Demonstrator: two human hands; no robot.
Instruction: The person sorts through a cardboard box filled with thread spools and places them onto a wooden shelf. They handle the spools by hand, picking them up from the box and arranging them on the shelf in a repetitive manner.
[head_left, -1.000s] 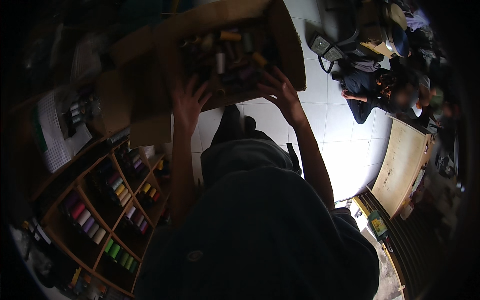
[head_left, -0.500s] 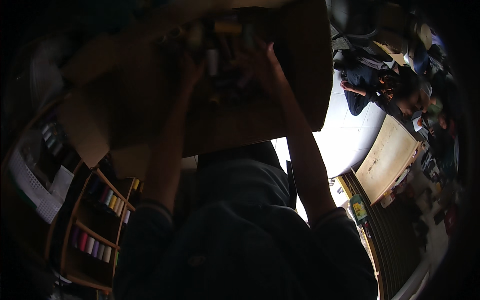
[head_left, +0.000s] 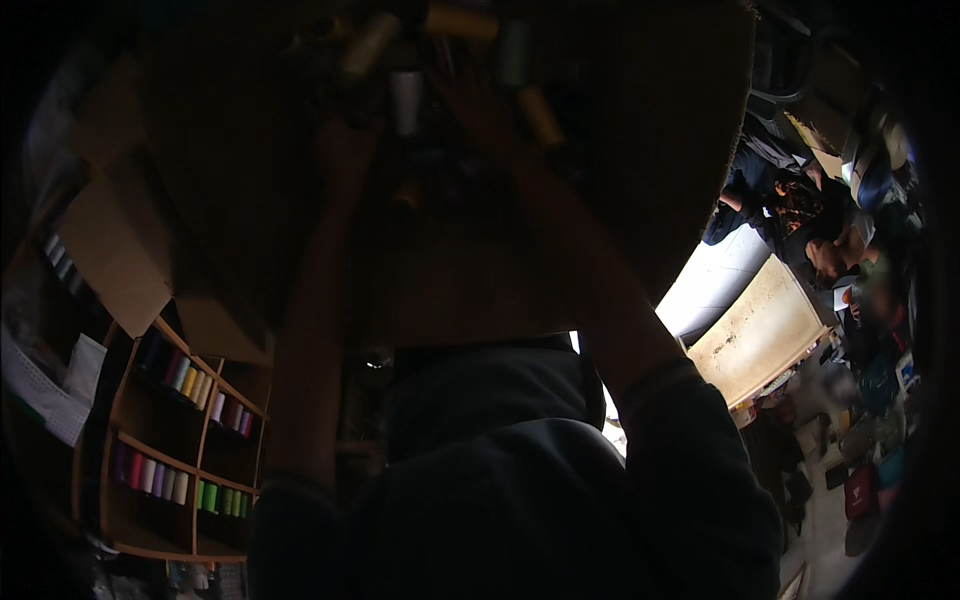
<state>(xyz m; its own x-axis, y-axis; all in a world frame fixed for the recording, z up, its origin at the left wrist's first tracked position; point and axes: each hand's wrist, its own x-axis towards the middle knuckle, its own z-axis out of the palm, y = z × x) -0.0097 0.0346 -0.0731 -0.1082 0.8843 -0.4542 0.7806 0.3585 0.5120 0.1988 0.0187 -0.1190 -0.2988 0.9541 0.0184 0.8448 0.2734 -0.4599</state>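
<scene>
While dim and backlit, head view, only view. Large cardboard box (head_left: 640, 150) filling the top half, open side toward the camera, raised above the dark-clad torso (head_left: 520, 470). Left hand (head_left: 345, 150) at about 11 o'clock, pressed to the box interior or its contents; fingers lost in shadow, so cannot tell whether spread or curled. Right hand (head_left: 480, 110) near 12 o'clock, also up inside the box, just beside a pale thread cone (head_left: 405, 100); grip likewise too dark to tell. Both forearms rising from the lower edge, left bare, right ending in a dark cuff at about 4 o'clock from centre. More thread cones inside the box: a tan one (head_left: 368, 45) at 11 o'clock, an orange one (head_left: 460, 22) at 12 o'clock, a yellowish one (head_left: 540, 115) just right of the right hand. Open box flap (head_left: 120, 260) hanging at 9 o'clock. Wooden shelf unit (head_left: 180, 440) at 8 o'clock, rows of coloured thread spools (head_left: 165, 480) in its compartments. Pale wooden desk (head_left: 765, 330) at 3 o'clock, with another person (head_left: 780, 195) crouched beyond it, well apart from the box.
</scene>
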